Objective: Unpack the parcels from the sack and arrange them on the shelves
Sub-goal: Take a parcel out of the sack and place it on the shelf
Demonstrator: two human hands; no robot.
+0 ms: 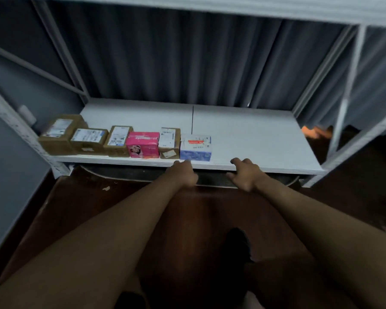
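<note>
Six parcels in a row along the front edge of the white shelf (243,134), sides touching or nearly so: three brown cardboard boxes (88,139) with white labels, pink box (143,144), small brown labelled box (169,142), blue-white box (195,147). Blue-white box sits just beyond the left hand (184,173), fingertips at its front bottom edge; contact unclear. Right hand (244,173) is near, beside it, holding nothing.

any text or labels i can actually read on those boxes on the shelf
No text can be read; all of it is too blurred or small.
Three brown boxes at left: white shipping labels with barcodes, unreadable.
Pink box: white script logo, unreadable.
Small brown box: white label, unreadable.
Blue and white box: red strip and dark print, unreadable.
</note>
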